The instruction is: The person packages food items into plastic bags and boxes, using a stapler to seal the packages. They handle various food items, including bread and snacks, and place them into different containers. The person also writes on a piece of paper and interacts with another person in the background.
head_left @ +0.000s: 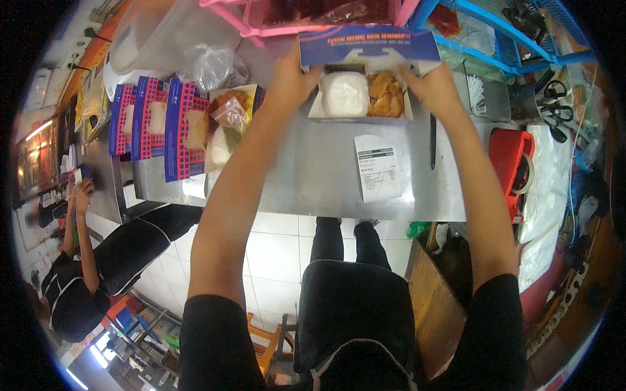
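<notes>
An open food box (360, 88) sits on the steel counter (313, 176) between both hands, its blue lid raised. The left hand (291, 81) grips its left edge and the right hand (429, 88) its right edge, both arms stretched forward. Inside lie a white mound of rice and golden fried pieces.

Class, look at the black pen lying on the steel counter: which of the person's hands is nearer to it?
The right hand. It grips the food box's right side, just above the pen. The left hand holds the box's left side, across the box from the pen.
</notes>
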The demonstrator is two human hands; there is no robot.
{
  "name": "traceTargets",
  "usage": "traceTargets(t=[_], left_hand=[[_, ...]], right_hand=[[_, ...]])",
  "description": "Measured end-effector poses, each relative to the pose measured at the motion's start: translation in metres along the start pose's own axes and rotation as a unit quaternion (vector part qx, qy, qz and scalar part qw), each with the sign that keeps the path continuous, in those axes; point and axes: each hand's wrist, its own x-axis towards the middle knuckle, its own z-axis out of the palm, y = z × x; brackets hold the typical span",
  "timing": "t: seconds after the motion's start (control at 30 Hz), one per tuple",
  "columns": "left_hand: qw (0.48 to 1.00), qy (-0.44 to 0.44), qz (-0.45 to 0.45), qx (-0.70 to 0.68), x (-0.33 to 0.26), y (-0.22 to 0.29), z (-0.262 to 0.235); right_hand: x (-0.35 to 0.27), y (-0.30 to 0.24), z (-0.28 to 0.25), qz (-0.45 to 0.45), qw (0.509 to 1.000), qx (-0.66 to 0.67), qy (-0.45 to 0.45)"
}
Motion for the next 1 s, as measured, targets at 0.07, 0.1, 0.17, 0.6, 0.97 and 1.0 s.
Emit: traceTargets(t=[0.07, 0.1, 0.17, 0.6, 0.97, 1.0], left_hand=[[1.0, 0.013, 0.019, -0.005, 0.003, -0.003, 0.0], [1.0, 0.014, 0.026, 0.005, 0.007, -0.002, -0.001], [0.998, -0.046, 0.034, 0.041, 0.006, 0.001, -0.011], [0.944, -0.305, -0.094, 0.084, -0.03, 0.031, -0.04], [0.945, -0.001, -0.197, -0.262, -0.073, 0.075, 0.002], [0.957, -0.006, -0.189, -0.219, -0.077, 0.083, -0.001]], right_hand=[[0.003, 0.003, 0.004, 0.008, 1.0, 0.017, 0.025], [0.004, 0.006, 0.003, 0.011, 0.999, 0.022, 0.041], [-0.004, 0.019, -0.001, -0.075, 0.996, -0.012, 0.048], [-0.052, -0.013, 0.003, 0.165, 0.974, 0.142, -0.064], [-0.049, -0.056, 0.03, 0.195, 0.89, 0.406, 0.07], [-0.053, -0.058, 0.021, 0.19, 0.89, 0.409, 0.064]])
